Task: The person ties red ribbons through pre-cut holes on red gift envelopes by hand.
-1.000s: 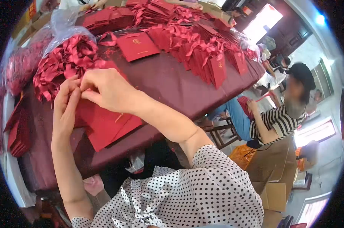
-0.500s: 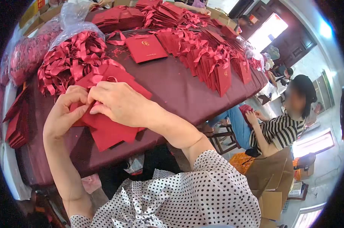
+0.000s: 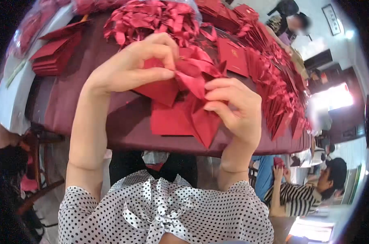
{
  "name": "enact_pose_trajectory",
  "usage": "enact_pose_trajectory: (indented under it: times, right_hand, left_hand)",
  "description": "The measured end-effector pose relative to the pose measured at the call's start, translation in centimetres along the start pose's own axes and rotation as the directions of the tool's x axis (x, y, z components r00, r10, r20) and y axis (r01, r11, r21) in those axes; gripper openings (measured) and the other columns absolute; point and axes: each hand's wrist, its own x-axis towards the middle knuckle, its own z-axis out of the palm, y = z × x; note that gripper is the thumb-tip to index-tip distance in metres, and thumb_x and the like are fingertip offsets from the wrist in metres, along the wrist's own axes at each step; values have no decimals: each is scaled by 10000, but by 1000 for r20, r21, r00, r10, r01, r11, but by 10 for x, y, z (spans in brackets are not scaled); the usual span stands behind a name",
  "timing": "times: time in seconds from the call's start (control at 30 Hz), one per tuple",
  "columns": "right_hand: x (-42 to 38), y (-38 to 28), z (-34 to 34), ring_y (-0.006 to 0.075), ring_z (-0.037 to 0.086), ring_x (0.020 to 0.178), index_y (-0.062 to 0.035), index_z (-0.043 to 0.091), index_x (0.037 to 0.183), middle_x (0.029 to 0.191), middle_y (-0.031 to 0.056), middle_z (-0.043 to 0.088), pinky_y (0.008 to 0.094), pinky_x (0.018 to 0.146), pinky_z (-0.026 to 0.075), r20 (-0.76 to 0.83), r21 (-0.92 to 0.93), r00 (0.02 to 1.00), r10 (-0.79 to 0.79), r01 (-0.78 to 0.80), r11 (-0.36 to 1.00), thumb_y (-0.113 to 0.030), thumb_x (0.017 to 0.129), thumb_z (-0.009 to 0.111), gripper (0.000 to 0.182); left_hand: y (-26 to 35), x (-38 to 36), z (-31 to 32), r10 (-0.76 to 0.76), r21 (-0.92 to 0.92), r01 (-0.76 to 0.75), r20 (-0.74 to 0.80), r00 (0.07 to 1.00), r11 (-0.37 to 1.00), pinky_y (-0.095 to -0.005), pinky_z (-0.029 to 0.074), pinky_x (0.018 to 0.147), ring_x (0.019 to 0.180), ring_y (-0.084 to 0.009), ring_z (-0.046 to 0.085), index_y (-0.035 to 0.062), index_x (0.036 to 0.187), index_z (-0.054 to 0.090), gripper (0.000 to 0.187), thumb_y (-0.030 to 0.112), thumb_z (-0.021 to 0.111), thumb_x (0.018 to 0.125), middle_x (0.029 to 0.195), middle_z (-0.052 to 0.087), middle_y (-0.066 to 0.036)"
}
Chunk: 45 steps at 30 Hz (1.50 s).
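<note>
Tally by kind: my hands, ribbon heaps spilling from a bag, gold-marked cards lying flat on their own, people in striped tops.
Hands (left hand, right hand): 2
Spilling ribbon heap: 1
Flat gold-marked card: 1
Person in striped top: 1
Total: 5

Held between the left hand [image 3: 131, 67] and right hand [image 3: 237, 107], the red ribbon [image 3: 191, 81] bars the clock's centre. The ribbon heap [image 3: 152, 18] blocks eleven o'clock, bag rows [image 3: 274, 89] three. Bare counter [image 3: 62, 101] at nine offers passage, below the red stack [image 3: 56, 55].
</note>
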Motion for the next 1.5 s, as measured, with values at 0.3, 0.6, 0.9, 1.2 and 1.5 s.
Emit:
enact_pose_trajectory:
  times: [0.3, 0.6, 0.9, 1.2, 1.5]
  right_hand:
    - [1, 0, -2, 200, 625, 737, -47, 641, 772, 819, 65, 651, 287, 642, 505, 6, -43, 997, -76, 76, 996, -139, 645, 767, 201]
    - [5, 3, -11, 232, 560, 804, -100, 628, 769, 795, 19, 619, 329, 729, 429, -27, -273, 971, -236, 220, 936, -243, 602, 775, 264]
    - [11, 37, -84, 164, 554, 735, 9, 584, 831, 794, 64, 610, 265, 694, 438, -330, -257, 931, 157, -249, 934, -45, 792, 633, 83]
    - [67, 202, -75, 297, 602, 861, -55, 627, 955, 850, 154, 619, 365, 759, 469, -53, -521, 991, 121, -131, 844, -231, 826, 630, 218]
    - [37, 135, 31, 309, 650, 824, -28, 685, 821, 822, 161, 671, 395, 744, 496, 69, -449, 774, 629, -539, 713, -603, 738, 622, 585]
  left_hand:
    - [-21, 5, 19, 57, 138, -57, 4, 998, 989, -345, 339, 961, 1115, -215, 465, 37, 785, 546, 108, 114, 603, 836, 1137, 531, -92]
    - [-33, 3, -1, -104, -78, 86, -273, 956, 993, -232, 414, 796, 875, -96, 520, 2, 907, 562, 120, 117, 576, 876, 910, 572, -26]
    - [-56, 0, -4, -397, 35, 461, -454, 798, 887, -298, 439, 809, 916, -147, 567, -13, 1009, 580, 240, 200, 552, 902, 938, 619, -59]
    - [-87, -12, -5, -434, 392, 678, -549, 715, 622, -410, 468, 746, 852, -338, 611, 11, 910, 603, 446, 452, 564, 852, 854, 632, -192]
    - [-77, -8, 11, -306, 581, 614, -544, 781, 534, -437, 397, 856, 995, -335, 499, 50, 819, 656, 413, 454, 574, 841, 930, 581, -150]
